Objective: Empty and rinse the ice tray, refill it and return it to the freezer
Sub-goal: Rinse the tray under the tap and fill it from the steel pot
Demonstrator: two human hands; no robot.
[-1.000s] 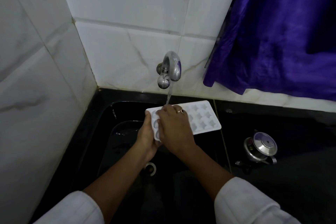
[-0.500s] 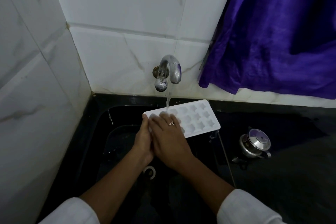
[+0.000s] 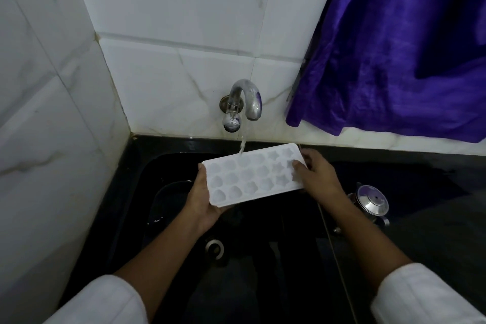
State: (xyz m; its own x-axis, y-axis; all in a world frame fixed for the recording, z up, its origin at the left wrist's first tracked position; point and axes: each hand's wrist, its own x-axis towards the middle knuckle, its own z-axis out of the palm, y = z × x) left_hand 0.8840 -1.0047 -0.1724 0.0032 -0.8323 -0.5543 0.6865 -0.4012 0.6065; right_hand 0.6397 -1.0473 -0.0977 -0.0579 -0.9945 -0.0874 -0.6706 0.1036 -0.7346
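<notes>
A white ice tray [image 3: 252, 175] with shaped hollows is held level over the black sink [image 3: 147, 166], face up. My left hand [image 3: 203, 201] grips its near-left end from below. At the far-right end my right hand [image 3: 314, 175] holds the tray, thumb on top. Water runs from the metal tap [image 3: 247, 98] on the tiled wall and lands in a hollow near the tray's back edge.
A steel lidded pot [image 3: 372, 202] stands on the dark counter right of the sink. A purple curtain [image 3: 394, 47] hangs at the upper right. White tiled walls close off the back and left. The sink drain [image 3: 214, 247] lies below my arms.
My right hand slid from the tray's left part, beside the left hand, to its right end. The tray now shows fully and sits further left under the stream.
</notes>
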